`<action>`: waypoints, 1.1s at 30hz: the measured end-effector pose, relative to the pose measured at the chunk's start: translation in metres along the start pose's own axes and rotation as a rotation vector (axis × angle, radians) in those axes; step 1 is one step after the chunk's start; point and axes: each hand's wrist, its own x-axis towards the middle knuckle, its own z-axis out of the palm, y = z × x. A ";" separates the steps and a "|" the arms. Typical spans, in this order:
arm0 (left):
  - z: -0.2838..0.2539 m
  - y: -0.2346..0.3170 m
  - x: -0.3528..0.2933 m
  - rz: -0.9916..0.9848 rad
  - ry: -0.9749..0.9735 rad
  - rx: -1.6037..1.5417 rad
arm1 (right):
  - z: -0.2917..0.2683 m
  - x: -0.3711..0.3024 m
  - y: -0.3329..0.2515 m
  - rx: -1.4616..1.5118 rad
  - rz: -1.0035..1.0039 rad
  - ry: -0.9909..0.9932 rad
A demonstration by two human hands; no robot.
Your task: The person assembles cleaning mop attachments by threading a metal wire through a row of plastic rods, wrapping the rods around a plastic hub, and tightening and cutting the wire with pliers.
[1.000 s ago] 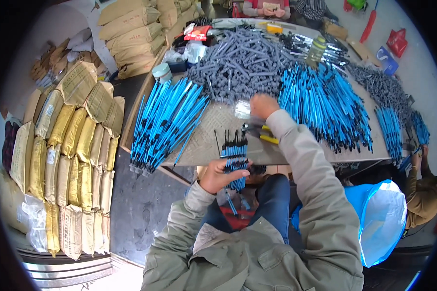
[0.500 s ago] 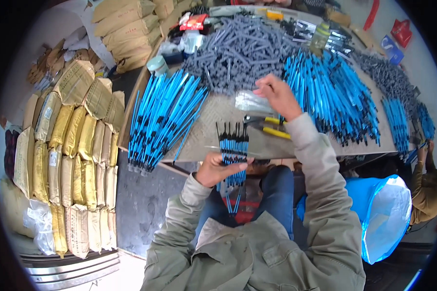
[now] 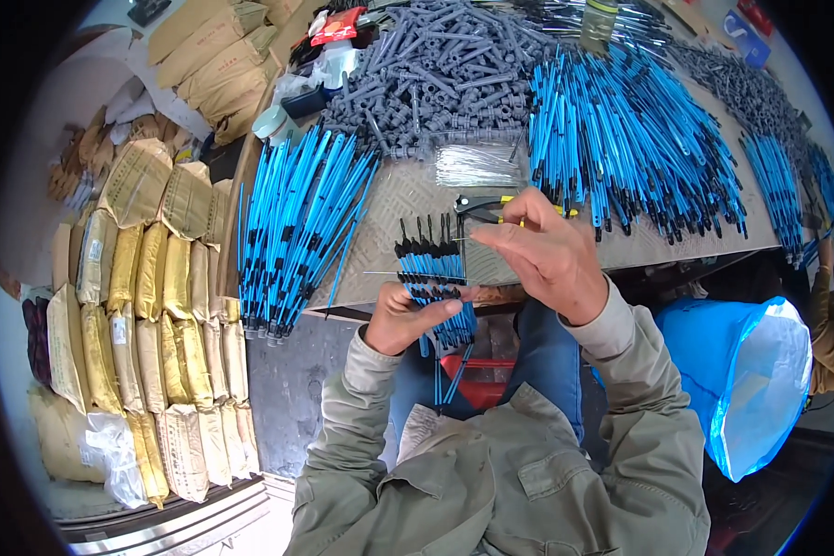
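Observation:
My left hand [image 3: 408,317] is closed around a bundle of slim blue strips with black ends [image 3: 433,269], held upright off the table's front edge, above my lap. A thin metal pin [image 3: 380,272] lies crosswise at the bundle, its end sticking out to the left. Just right of the bundle's black tips, my right hand [image 3: 547,255] pinches what looks like another thin metal pin [image 3: 463,240] between thumb and forefinger. Behind it sits a clear tray of silver pins [image 3: 477,164]. Yellow-handled pliers [image 3: 477,206] lie partly hidden by my right hand.
Blue strips are piled on the left [image 3: 301,222] and right [image 3: 630,139] of the table [image 3: 403,190]. A heap of grey plastic parts [image 3: 445,74] rises at the back. A blue bag with a pale lining [image 3: 760,389] stands right; stacked packages [image 3: 148,315] stand left.
My right hand has come back from near the pin tray to the bundle, now pinching a thin pin. The left hand still holds the bundle. The whole view has shifted.

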 end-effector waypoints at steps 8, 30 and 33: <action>-0.001 -0.001 0.003 0.008 -0.006 0.023 | 0.000 -0.002 0.003 0.000 0.016 0.011; -0.007 0.001 -0.006 -0.003 -0.015 0.009 | -0.001 0.021 -0.023 -0.303 -0.049 -0.176; -0.009 0.001 -0.008 -0.012 -0.016 0.015 | 0.003 0.021 -0.023 -0.244 -0.045 -0.168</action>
